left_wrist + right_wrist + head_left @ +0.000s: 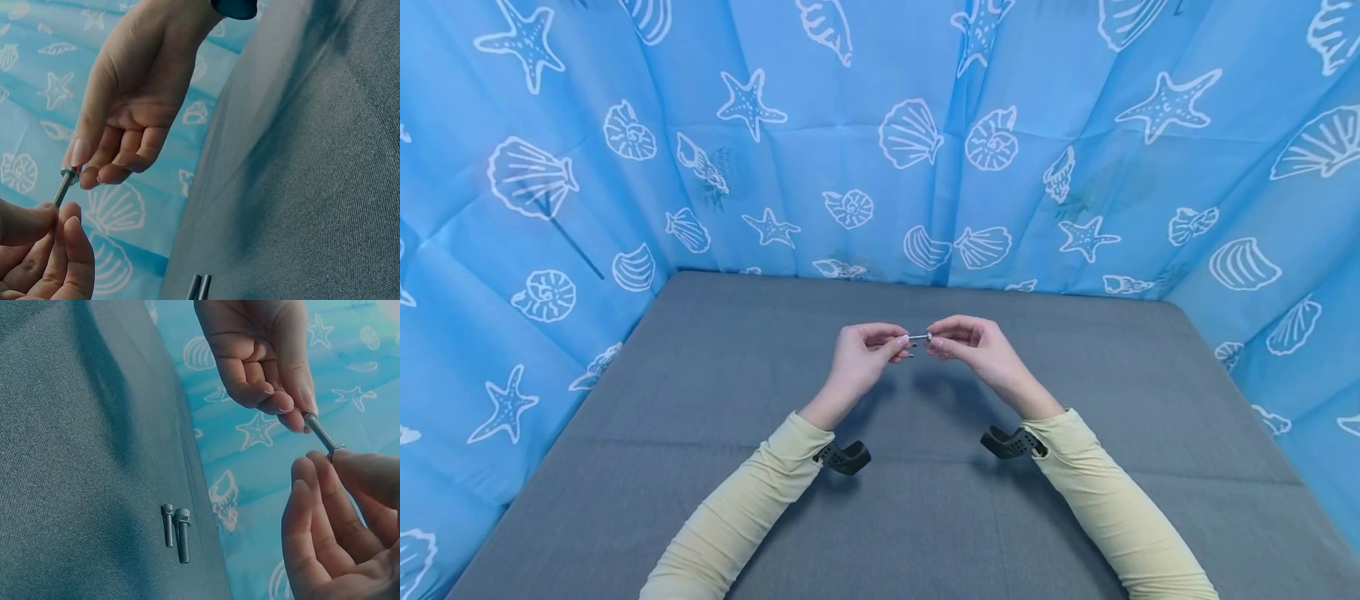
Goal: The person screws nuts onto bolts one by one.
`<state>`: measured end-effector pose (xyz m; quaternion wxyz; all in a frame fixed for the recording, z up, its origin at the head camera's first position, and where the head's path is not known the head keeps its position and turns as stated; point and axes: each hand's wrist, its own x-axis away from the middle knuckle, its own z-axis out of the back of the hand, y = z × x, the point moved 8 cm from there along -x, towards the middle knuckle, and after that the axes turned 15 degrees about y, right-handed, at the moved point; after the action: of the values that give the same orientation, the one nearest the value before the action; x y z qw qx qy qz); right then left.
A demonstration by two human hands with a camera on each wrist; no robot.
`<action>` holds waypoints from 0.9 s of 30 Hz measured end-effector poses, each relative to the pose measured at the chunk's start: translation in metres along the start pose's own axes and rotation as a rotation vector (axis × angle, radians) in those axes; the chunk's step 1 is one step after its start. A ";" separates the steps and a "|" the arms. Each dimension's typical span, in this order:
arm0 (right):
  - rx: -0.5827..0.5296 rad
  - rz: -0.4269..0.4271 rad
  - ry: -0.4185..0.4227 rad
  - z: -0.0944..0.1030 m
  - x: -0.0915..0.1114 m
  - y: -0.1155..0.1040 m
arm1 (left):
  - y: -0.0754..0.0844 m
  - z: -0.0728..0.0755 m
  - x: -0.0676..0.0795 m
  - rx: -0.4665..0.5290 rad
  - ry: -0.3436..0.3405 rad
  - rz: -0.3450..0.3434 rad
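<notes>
A metal bolt (919, 337) spans the gap between the two hands above the grey table. My left hand (867, 354) pinches one end of it between thumb and fingers. At the other end, my right hand (973, 343) pinches a small round piece (70, 174), like a nut or washer, around the shank. The bolt's shank (321, 433) shows bare between the fingertips in the right wrist view. Two more bolts lie side by side on the table below: a thinner bolt (168, 525) and a thicker bolt (183, 536), each with a nut near its head.
The grey cloth-covered table (925, 517) spreads under both forearms. A blue curtain (865, 158) with white shells and starfish hangs behind and along both sides. Dark straps (844, 457) sit at both wrists, over pale yellow sleeves (752, 492).
</notes>
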<state>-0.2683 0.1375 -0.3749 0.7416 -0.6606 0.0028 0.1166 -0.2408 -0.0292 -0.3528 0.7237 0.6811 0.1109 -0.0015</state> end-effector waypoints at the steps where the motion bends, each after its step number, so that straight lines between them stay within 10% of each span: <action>1: 0.001 0.002 0.007 0.000 0.000 -0.001 | -0.004 -0.001 -0.002 0.002 0.000 0.003; 27: 0.089 -0.063 0.029 -0.004 -0.002 0.004 | -0.023 -0.001 -0.009 0.030 0.036 -0.008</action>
<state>-0.2701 0.1341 -0.3791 0.7735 -0.6283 -0.0020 0.0834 -0.2535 -0.0310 -0.3737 0.7114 0.6913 0.1264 0.0063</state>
